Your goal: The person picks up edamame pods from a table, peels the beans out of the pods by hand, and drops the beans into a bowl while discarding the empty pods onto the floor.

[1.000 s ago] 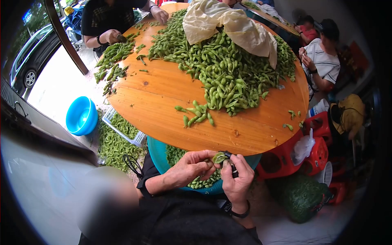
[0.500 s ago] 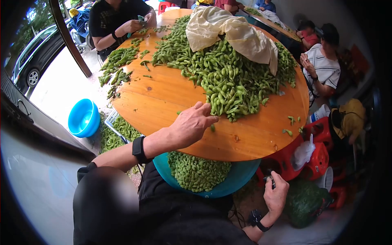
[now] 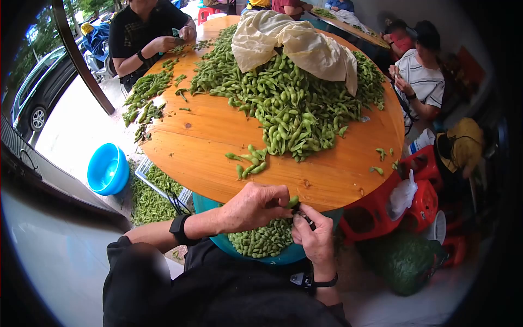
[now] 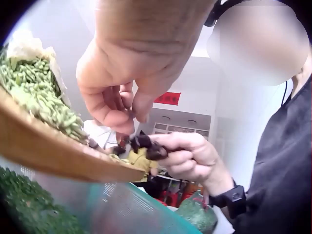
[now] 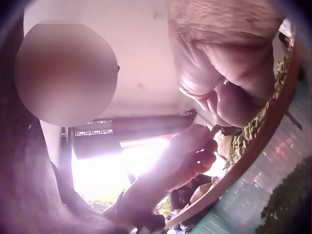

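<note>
Just over the table's near edge, my left hand (image 3: 250, 208) pinches a green soybean pod (image 3: 293, 201) between thumb and fingers. My right hand (image 3: 317, 240) meets it from the right and grips a small black tool (image 4: 148, 146), held up against the pod's end. The tool's exact kind cannot be told. Below both hands, a teal basin (image 3: 294, 254) holds shelled green beans (image 3: 259, 241). A few loose pods (image 3: 250, 161) lie on the wooden table (image 3: 201, 158), in front of a large heap of pods (image 3: 294, 117).
A cream cloth (image 3: 297, 41) drapes over the heap. Pods fill a white crate (image 3: 158, 182) on the floor beside a blue basin (image 3: 108, 169). Red stools (image 3: 425, 204) and a green bag (image 3: 406, 264) stand at right. Other people sit around the tables.
My left hand was at an opened pod, then reached to the loose pods on the table, and is now back with a pod. My right hand swung out right, then returned to meet it.
</note>
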